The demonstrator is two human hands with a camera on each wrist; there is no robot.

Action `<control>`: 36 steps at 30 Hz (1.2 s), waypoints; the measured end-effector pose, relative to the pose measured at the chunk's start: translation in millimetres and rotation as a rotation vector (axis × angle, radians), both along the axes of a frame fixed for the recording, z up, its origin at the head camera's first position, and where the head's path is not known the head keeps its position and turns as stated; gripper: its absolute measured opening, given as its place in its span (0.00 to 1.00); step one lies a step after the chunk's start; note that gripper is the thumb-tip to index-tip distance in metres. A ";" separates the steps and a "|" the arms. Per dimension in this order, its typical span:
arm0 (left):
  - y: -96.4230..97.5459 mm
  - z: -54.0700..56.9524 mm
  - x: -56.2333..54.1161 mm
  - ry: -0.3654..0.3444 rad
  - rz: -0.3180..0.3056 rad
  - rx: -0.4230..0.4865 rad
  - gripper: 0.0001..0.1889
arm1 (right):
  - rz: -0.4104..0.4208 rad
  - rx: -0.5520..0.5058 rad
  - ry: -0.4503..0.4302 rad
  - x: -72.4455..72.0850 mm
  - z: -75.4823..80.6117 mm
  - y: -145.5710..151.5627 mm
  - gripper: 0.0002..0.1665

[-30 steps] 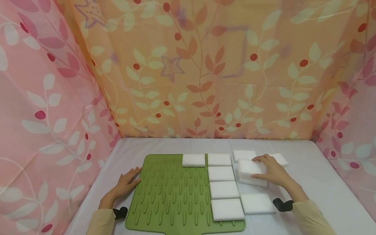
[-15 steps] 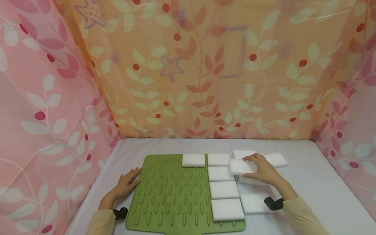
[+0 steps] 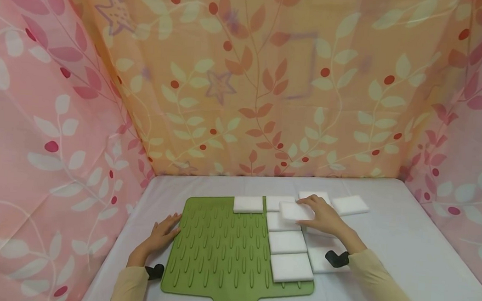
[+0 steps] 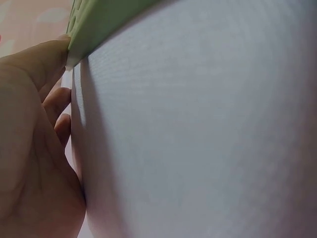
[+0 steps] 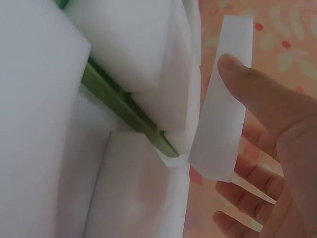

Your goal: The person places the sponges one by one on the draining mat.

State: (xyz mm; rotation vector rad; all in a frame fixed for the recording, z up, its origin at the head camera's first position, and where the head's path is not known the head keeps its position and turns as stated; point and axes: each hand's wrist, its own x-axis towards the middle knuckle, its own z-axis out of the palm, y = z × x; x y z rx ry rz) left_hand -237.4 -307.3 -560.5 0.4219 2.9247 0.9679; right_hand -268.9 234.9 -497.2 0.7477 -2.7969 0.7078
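Note:
Between thumb and fingers, my right hand (image 3: 324,218) pinches a white sponge (image 3: 292,211) by its right end. The sponge is raised over the far right part of the green ridged mat (image 3: 214,245), overlapping two sponges that lie there. In the right wrist view the held sponge (image 5: 223,114) hangs apart from those below, with the thumb across its face. My left hand (image 3: 161,233) lies at the mat's left edge with fingers extended; in the left wrist view a fingertip touches the mat's rim (image 4: 81,47). Several sponges form a column (image 3: 287,243) along the mat's right side.
One sponge (image 3: 248,205) lies left of the column at the mat's far edge. More sponges, such as the far right one (image 3: 350,205) and one under my right wrist (image 3: 319,261), lie on the white tablecloth (image 3: 408,253). Patterned curtains (image 3: 267,124) enclose the table.
My right hand has lifted the sponge off the top of the stack at right and carried it left over the mat. The left hand and mat have stayed in place.

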 end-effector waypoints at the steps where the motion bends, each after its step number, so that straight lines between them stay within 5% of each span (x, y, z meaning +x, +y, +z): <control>1: -0.2 -0.4 -0.2 0.002 -0.002 0.000 0.29 | 0.003 0.003 -0.001 0.1 0.4 -3.1 0.39; 22: 1.5 -8.2 2.1 0.002 -0.007 0.005 0.29 | 0.054 0.077 0.031 -2.4 -0.1 -79.0 0.38; 36: -4.3 -1.2 -3.3 0.008 -0.015 -0.002 0.28 | 0.067 0.113 0.047 -0.2 1.5 -114.4 0.39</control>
